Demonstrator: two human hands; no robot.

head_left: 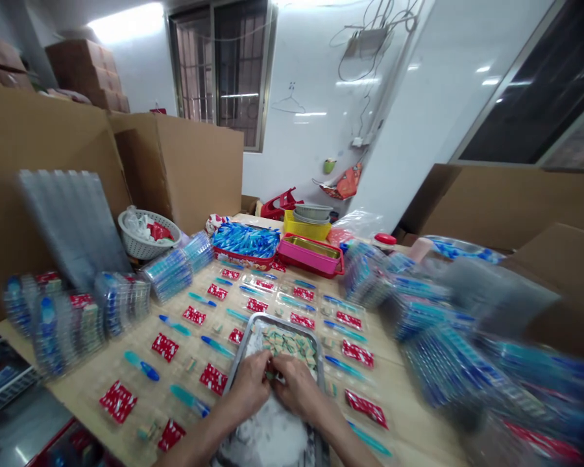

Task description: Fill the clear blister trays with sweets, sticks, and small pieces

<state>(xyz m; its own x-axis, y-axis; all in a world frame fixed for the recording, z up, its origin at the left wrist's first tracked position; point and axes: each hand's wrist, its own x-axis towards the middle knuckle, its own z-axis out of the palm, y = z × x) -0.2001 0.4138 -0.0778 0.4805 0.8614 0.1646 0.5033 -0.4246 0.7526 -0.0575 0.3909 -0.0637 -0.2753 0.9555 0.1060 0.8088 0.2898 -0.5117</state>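
My left hand (251,379) and my right hand (294,383) meet over a metal tray (318,350). Their fingertips are pinched together; what is between them is too small to make out. White powder (270,434) covers the near part of the tray. Small pale-green pieces (292,344) lie heaped at its far end. Around the tray, clear plastic packs lie open in rows, holding red packets with white spots (213,378) and blue pen-like tools (217,346). Some packs also hold small pale-green pieces (148,429).
A red tray of blue tools (246,239) and a pink tray (309,253) stand at the back. Stacked filled packs line the left (68,331) and right (467,363), the right ones blurred. A white basket (148,243) stands back left, before tall cardboard (199,168).
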